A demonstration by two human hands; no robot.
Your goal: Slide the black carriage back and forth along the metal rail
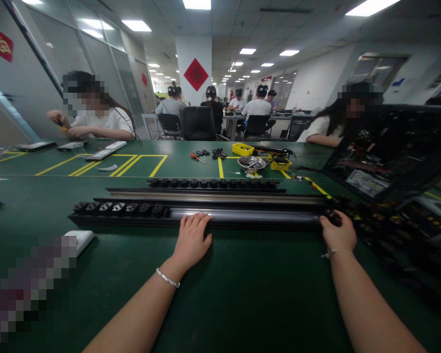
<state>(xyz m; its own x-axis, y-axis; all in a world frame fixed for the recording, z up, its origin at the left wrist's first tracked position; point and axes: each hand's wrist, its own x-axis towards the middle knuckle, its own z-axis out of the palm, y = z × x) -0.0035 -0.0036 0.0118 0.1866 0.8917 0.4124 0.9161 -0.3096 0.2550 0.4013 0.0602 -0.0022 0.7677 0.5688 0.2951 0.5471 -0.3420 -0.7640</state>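
A long black metal channel (250, 217) lies across the table in front of me, with several black socket modules (131, 208) seated in a row at its left part. My left hand (193, 237) lies on the channel's near edge just right of that row, fingers stretched over it and thumb apart. At the channel's right end, my right hand (340, 233) is closed with thumb and fingers around a small black module (330, 214), partly hidden by the fingers. A heap of similar dark modules (384, 235) spreads beside it, poorly lit.
Behind the channel lie more rails (213, 196) and another row of modules (215, 183). Farther back are a metal bowl (252, 163), a yellow bin (242, 149) and a screwdriver (196, 157). A black open case (385, 152) stands right. Co-workers sit across the table.
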